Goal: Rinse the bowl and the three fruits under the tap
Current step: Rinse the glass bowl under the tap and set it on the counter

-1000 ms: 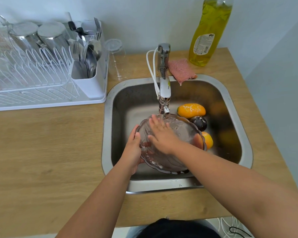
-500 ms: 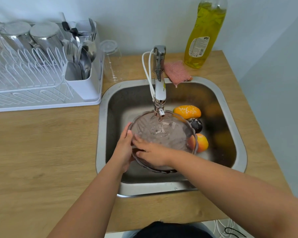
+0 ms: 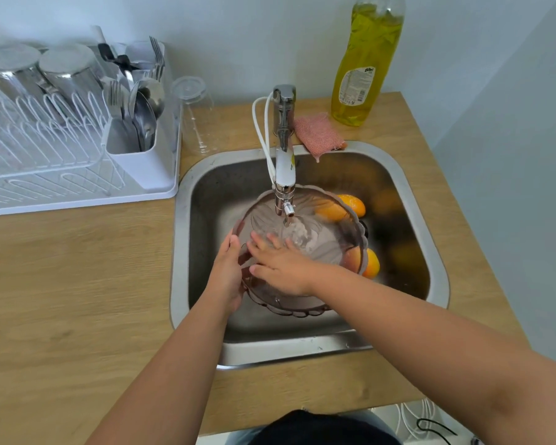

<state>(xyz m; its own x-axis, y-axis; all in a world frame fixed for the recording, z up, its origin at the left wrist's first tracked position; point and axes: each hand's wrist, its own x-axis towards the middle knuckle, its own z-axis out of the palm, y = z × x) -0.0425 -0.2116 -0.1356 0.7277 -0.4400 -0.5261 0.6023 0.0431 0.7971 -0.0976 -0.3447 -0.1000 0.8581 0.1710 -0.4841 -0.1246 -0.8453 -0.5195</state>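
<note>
Wooden counter (image 3: 77,300) surrounds a steel sink (image 3: 302,348). Left hand (image 3: 227,277) grips the rim of a clear scalloped glass bowl (image 3: 328,248); right hand (image 3: 281,266), fingers flat, rubs inside under the running chrome tap (image 3: 284,184). Two orange fruits (image 3: 355,203) lie beyond the right hand; the third is hidden. Wet glass could slip and chip.

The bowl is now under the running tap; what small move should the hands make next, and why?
Probably keep the right hand rubbing round the inside of the bowl. Water from the tap falls into it, the left hand grips its rim, and the flat right fingers cover only the near side. The fruits lie behind it in the sink, not yet handled.
</note>
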